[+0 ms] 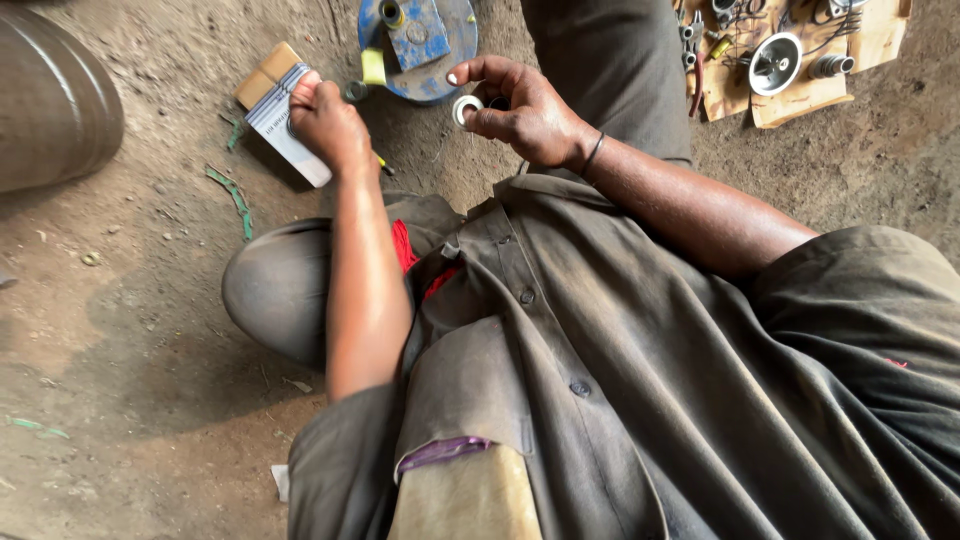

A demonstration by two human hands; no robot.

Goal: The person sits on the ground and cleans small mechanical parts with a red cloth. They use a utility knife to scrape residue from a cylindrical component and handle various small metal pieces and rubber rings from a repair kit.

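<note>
Ring [466,108], small, pale and metal-looking, sits pinched in my right hand [525,112], thumb and fingertips narrowed tight around its rim, so its flat face tilts up toward the head camera and its hole shows dark in the middle. My left hand [328,125] is clamped on a small flat box [285,122], white with a tan end, whose long axis slants from upper left down to lower right across the dirt floor [130,300]. I judge the ring lies to the right of the box and a little higher in view, the two hands near each other but not touching; the box's lower end points roughly toward the gap beneath the ring. Just beyond both hands stands a round blue part [445,45] with a yellow piece [373,66] at its edge. Further right, a sheet of cardboard [800,95] carries a white cup-shaped part [776,62] and other metal bits I cannot tell apart. Green scraps [232,195] lie left of the box.
</note>
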